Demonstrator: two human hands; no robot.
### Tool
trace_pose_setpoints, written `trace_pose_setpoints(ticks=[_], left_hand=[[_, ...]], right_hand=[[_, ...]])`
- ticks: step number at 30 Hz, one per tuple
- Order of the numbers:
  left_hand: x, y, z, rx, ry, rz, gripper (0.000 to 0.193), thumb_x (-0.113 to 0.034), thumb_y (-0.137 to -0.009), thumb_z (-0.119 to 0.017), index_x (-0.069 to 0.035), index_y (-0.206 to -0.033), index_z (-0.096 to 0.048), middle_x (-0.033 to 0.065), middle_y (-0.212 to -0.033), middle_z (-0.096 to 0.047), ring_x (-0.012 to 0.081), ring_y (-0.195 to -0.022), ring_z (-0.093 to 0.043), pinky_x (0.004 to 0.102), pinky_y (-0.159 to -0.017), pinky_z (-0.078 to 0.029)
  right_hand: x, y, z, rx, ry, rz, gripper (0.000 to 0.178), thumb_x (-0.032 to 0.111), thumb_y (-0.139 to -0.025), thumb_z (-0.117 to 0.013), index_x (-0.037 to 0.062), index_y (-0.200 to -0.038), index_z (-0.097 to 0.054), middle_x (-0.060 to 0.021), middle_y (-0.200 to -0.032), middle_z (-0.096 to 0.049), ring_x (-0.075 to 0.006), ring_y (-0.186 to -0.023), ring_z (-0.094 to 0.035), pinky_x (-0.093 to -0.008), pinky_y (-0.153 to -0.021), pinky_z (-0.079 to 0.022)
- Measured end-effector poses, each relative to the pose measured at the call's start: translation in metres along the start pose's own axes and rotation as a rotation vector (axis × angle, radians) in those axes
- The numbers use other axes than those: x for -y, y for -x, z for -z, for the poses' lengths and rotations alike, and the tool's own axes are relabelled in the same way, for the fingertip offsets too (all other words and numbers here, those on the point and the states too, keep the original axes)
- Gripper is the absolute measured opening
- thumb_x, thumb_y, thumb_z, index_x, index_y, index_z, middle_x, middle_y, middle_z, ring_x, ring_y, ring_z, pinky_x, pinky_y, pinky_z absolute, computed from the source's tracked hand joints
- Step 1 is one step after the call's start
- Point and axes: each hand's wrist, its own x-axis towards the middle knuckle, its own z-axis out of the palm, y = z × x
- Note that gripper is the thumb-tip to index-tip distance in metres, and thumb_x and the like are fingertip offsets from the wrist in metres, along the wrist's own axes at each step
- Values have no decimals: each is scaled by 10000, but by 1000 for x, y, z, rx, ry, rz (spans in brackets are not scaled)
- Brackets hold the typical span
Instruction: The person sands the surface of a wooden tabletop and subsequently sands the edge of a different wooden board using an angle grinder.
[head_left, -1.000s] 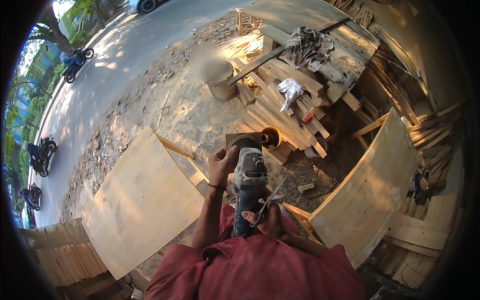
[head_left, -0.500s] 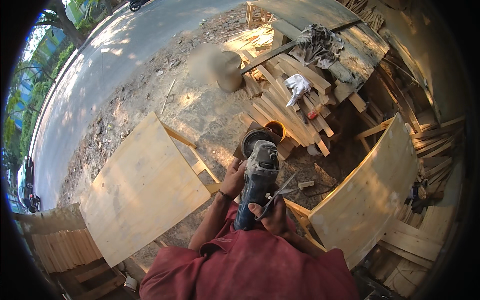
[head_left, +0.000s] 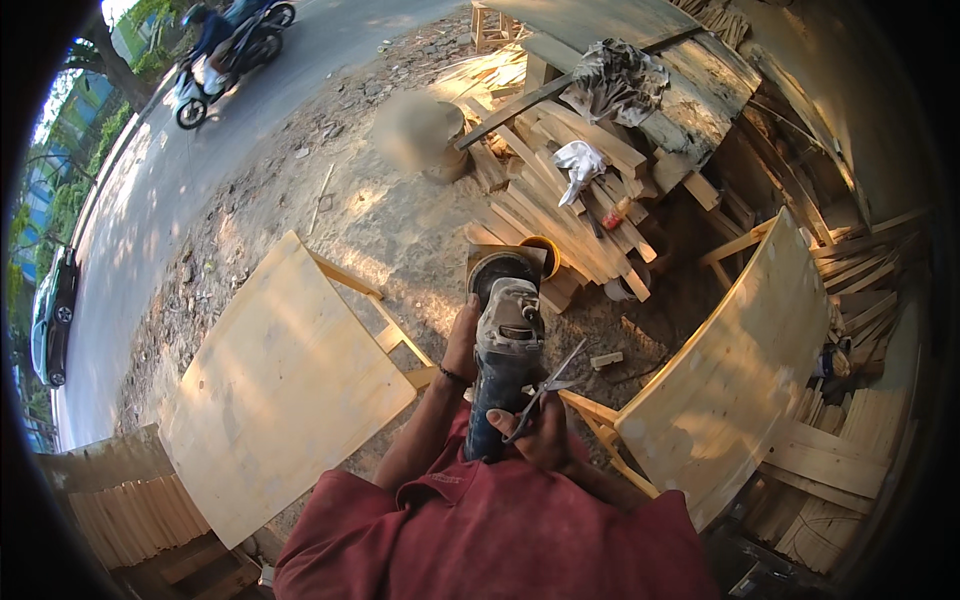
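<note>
An angle grinder (head_left: 508, 345) with a dusty grey head and dark blue body stands upright against my red shirt, its round disc (head_left: 500, 268) at the far end. A square brown sheet that looks like sandpaper (head_left: 480, 254) lies behind the disc, its corners sticking out past the rim. My left hand (head_left: 462, 340) is closed at the left edge of disc and sheet; its fingertips are partly hidden. Scissors (head_left: 553, 382) with parted blades are gripped in my right hand (head_left: 541, 432), beside the grinder's body.
Pale wooden tabletops on legs stand at left (head_left: 290, 380) and right (head_left: 730, 385). Ahead lie stacked timber pieces (head_left: 570, 225), a yellow-rimmed bucket (head_left: 545, 252), a white cloth (head_left: 579, 168) and a workbench (head_left: 690, 110). A motorbike with a rider (head_left: 232, 55) and a dark car (head_left: 55, 315) are on the road.
A motorbike with its rider has come into view on the road, and the car shows more fully. My left hand has shifted slightly up along the disc. The scissors stay in my right hand.
</note>
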Motion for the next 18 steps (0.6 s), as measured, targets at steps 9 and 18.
trace_pose_setpoints(ticks=[9,18], left_hand=[[29,3,-12,35,30,58,314,-299,-993,-545,-28,-1119,-642,126,-1091,-693,255,-951,-690,413,-787,-567],[12,6,-33,-3,-1156,-456,290,-256,-956,-561,-33,-1123,-639,134,-1066,-677,278,-928,-677,417,-769,-557]], right_hand=[[-2,-1,22,123,179,-106,513,170,-892,-776,-12,-1271,-483,-74,-1022,-667,-135,-917,-662,-299,-808,-548],[-39,-38,107,-48,389,-182,638,265,-803,-848,110,-1349,-556,-44,-915,-688,-107,-784,-635,-291,-697,-530]])
